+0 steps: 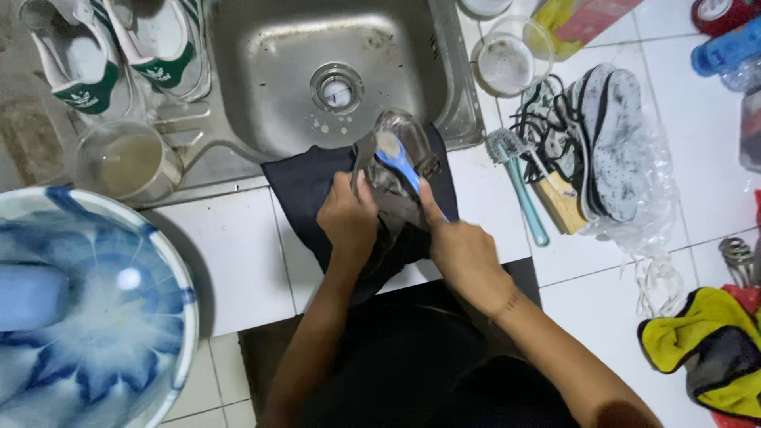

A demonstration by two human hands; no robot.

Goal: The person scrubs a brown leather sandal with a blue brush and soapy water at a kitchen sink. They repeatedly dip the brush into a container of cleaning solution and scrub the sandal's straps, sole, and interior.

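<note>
My left hand (349, 215) grips a dark grey shoe (400, 162) that rests on a dark cloth (305, 182) at the front rim of the steel sink (261, 63). My right hand (460, 250) holds a blue-handled brush (396, 158), its head pressed against the shoe's upper part. Both hands sit close together over the cloth, near the counter's front edge.
A pair of white and green sneakers (119, 47) lies on the drainboard at the back left. A cup of murky water (127, 162) and a blue and white basin (95, 309) stand left. Right: a teal brush (519, 178), insoles and laces (610, 135), a clear container (507, 59), yellow cloths (705, 349).
</note>
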